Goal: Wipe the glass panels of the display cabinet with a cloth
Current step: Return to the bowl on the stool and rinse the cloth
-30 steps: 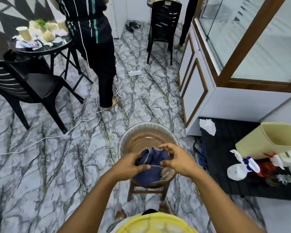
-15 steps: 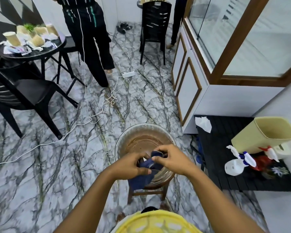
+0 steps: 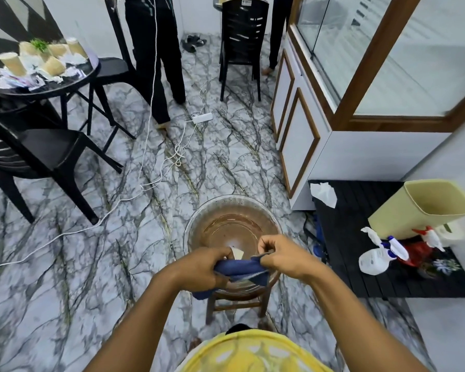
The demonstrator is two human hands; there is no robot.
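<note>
Head view: left hand (image 3: 199, 267) and right hand (image 3: 282, 255) stretch cloth (image 3: 240, 268).

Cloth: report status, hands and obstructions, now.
Left hand and right hand both shut on cloth, stretched over bowl on stool. Cabinet glass untouched, up right. Cable across floor toward it.

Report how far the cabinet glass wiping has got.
Done: nothing on the glass that can be seen. In hand: both hands, left hand and right hand, grip the blue cloth over the bowl of water on its stool. Left: carry the cloth to the display cabinet and wipe its glass panels.
</note>
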